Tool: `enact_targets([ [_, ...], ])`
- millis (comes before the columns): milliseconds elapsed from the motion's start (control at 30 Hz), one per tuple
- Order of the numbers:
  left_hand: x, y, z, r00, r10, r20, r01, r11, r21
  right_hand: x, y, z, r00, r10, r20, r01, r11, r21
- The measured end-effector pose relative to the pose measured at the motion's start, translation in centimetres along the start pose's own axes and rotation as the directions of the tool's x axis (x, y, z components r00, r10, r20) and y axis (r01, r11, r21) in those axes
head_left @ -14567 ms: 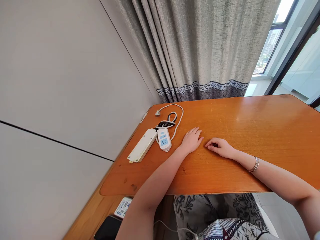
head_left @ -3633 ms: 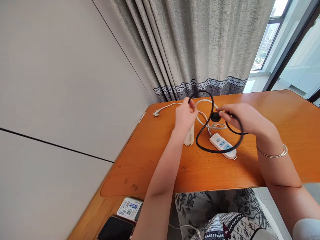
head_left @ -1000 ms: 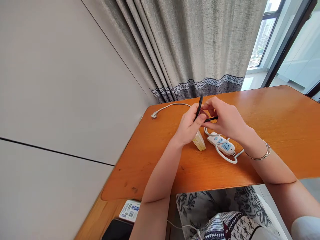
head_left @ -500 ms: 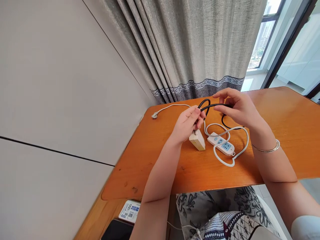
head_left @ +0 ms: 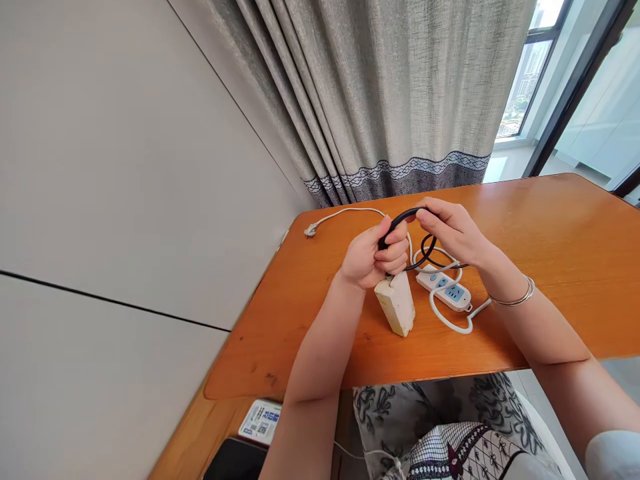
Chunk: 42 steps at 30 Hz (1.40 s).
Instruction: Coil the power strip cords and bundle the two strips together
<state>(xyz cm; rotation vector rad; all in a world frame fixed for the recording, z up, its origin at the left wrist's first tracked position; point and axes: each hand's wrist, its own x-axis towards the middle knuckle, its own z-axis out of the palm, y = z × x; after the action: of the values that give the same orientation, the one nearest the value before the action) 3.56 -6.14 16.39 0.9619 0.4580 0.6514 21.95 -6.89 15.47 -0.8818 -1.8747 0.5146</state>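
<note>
A black cable [head_left: 406, 215] arches between my two hands above the table. My left hand [head_left: 379, 252] is closed in a fist around its looped part. Below that fist hangs a cream-white block-shaped piece [head_left: 397, 303], its top end close under my fingers; its exact kind I cannot make out. My right hand [head_left: 450, 230] pinches the cable farther along, between thumb and fingers. More of the black cable droops behind the hands and crosses a white cord. Under it lies a white power strip [head_left: 454, 294] with blue sockets, the white cord [head_left: 453, 327] looped over it.
The wooden table [head_left: 280, 313] carries a white plug [head_left: 311, 231] on its cord at the far left. Behind stands a grey curtain [head_left: 400, 87]; a pale panel wall [head_left: 125, 167] borders the left. Below the table's left edge are a white box [head_left: 260, 421] and a black object [head_left: 235, 460].
My right hand has moved left and down, closing on the cable nearer my left hand. My left hand has turned into a fist, and the cream-white piece hangs lower and more in view.
</note>
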Motion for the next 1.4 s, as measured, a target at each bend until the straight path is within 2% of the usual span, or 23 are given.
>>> enact_targets([
  [133,-0.3,0.2,0.7,0.980,0.144,-0.138,-0.148,0.989,-0.014,0.1,0.6,0.6,0.999,0.049,0.014,-0.051,0.990,0.128],
  [200,-0.4,0.3,0.8,0.968,0.175,-0.177,-0.179,0.984,-0.006,0.2,0.9,0.8,0.995,0.087,0.042,-0.093,0.978,0.188],
  [500,-0.7,0.4,0.5,0.985,0.120,-0.121,-0.116,0.992,0.039,0.2,1.0,1.0,0.992,0.114,0.052,-0.124,0.940,0.317],
  [633,-0.7,0.3,0.6,0.978,0.142,-0.153,-0.130,0.988,0.085,0.1,1.2,1.2,0.991,0.113,0.071,-0.131,0.918,0.374],
  [767,-0.3,-0.3,0.8,0.923,0.325,-0.207,-0.298,0.943,0.149,0.2,1.6,1.5,0.989,0.108,0.100,-0.140,0.894,0.425],
  [900,-0.4,-0.5,0.8,0.843,0.510,-0.171,-0.487,0.858,0.160,0.4,2.2,1.8,0.987,0.070,0.142,-0.125,0.893,0.433],
  [1000,-0.7,-0.1,0.5,0.787,0.609,-0.097,-0.593,0.790,0.154,0.2,2.7,1.9,0.971,0.098,0.218,-0.170,0.924,0.342],
  [1067,-0.9,0.4,0.2,0.742,0.668,-0.060,-0.651,0.739,0.172,0.0,2.8,2.0,0.926,0.158,0.342,-0.237,0.950,0.205],
  [1133,-1.1,1.0,-0.2,0.698,0.715,-0.047,-0.691,0.689,0.220,-0.2,2.3,2.1,0.847,0.243,0.473,-0.260,0.965,-0.030],
  [1200,-1.2,1.4,-0.9,0.653,0.756,-0.039,-0.719,0.636,0.280,-0.4,1.2,2.3,0.790,0.335,0.513,-0.188,0.929,-0.318],
  [1300,-0.8,1.8,-2.2,0.585,0.811,-0.021,-0.758,0.555,0.343,-0.6,-1.1,2.6,0.812,0.392,0.433,-0.038,0.775,-0.631],
  [1400,-0.2,2.0,-3.8,0.546,0.838,-0.027,-0.745,0.499,0.443,-0.9,-3.0,2.7,0.857,0.323,0.401,0.077,0.690,-0.720],
])
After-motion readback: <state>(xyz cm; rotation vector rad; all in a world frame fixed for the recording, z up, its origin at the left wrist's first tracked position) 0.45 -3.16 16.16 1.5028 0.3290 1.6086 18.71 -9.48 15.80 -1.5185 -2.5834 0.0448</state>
